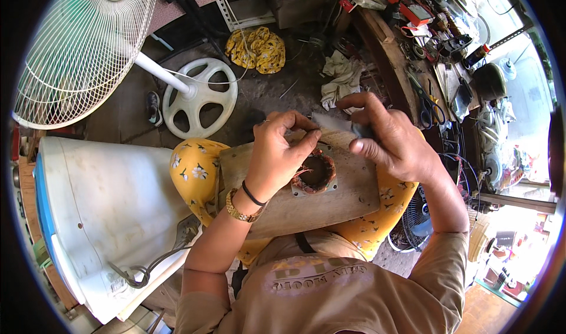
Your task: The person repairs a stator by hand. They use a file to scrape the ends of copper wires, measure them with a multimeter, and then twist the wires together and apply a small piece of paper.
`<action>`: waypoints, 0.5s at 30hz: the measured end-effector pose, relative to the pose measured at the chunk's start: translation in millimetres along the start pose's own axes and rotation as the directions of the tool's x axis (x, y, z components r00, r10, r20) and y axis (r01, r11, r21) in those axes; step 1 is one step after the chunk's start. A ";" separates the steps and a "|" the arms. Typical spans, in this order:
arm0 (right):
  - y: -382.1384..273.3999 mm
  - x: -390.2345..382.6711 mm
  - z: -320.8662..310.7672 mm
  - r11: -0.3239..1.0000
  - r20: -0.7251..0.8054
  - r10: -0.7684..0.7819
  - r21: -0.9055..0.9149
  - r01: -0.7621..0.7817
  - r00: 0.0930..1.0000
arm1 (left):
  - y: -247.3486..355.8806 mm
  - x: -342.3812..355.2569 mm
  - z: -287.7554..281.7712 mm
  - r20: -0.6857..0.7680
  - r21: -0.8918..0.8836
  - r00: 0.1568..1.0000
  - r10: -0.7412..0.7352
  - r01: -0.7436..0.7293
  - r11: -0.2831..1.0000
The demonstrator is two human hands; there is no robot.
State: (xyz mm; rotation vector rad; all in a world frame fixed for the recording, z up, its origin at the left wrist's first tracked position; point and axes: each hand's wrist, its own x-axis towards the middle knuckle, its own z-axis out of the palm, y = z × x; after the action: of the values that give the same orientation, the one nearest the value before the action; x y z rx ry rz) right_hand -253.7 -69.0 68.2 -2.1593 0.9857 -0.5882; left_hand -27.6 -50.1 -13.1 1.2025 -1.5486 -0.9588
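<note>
My left hand is closed in a pinch, thumb against fingertips. What lies between them is too small to make out. My right hand grips a flat grey blade-like tool by its dark end; motion smears it, and its tip points toward my left fingertips. Below both hands, a motor stator with a ring of reddish copper windings rests on a wooden board across my lap. Some thin reddish wires show at its inner left side.
A white pedestal fan stands at the far left, above a large white plastic container. On the right, a wooden workbench carries scissors, a red meter and other tools. Cloths lie on the floor ahead.
</note>
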 end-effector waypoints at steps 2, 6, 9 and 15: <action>-7.4 4.0 3.9 0.997 0.096 0.071 -0.030 -0.069 0.993 | 2.0 -2.1 -2.7 -0.009 -0.003 0.998 -0.063 0.063 0.998; -1.2 10.3 21.7 0.988 0.085 0.014 0.155 -0.027 0.996 | -13.9 -4.7 -5.0 0.059 -0.104 0.991 -0.123 0.128 0.986; -9.0 13.4 23.3 0.974 0.079 0.122 0.180 -0.135 0.989 | -10.6 -4.6 3.6 -0.001 -0.257 0.988 -0.158 0.152 0.954; -14.1 15.1 27.9 0.968 0.118 0.226 0.078 -0.236 0.967 | -19.8 -7.0 2.9 0.000 -0.207 0.993 -0.118 0.115 0.972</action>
State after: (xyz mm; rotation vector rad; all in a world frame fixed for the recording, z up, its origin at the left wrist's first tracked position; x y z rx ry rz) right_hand -220.1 -63.1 61.8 -1.9388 1.1100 -0.3922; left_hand -24.6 -47.5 -33.9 1.1580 -1.3437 -1.1574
